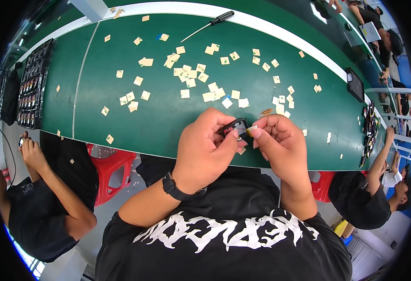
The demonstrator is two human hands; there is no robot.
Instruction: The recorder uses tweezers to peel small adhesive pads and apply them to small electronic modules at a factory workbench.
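Note:
My left hand (203, 147) grips a small black device housing (236, 124) with rounded corners, just above the near edge of the green table (135, 129). Reddish parts show inside the housing. At its right side, my right hand (284, 145) pinches a small yellowish and white piece (250, 130) between thumb and forefinger. Whether that piece is joined to the housing I cannot tell. Just beyond my hands lie many small cream-coloured paper squares (210, 96), some overlapping. A brownish scrap (266, 111) rests by my right fingertips.
A screwdriver (221, 18) with a black handle lies toward the far edge. Black trays of parts (31, 84) stand at the far left. On the right are a black box (354, 84) and a pile of small dark parts (370, 129). Other people sit on both sides.

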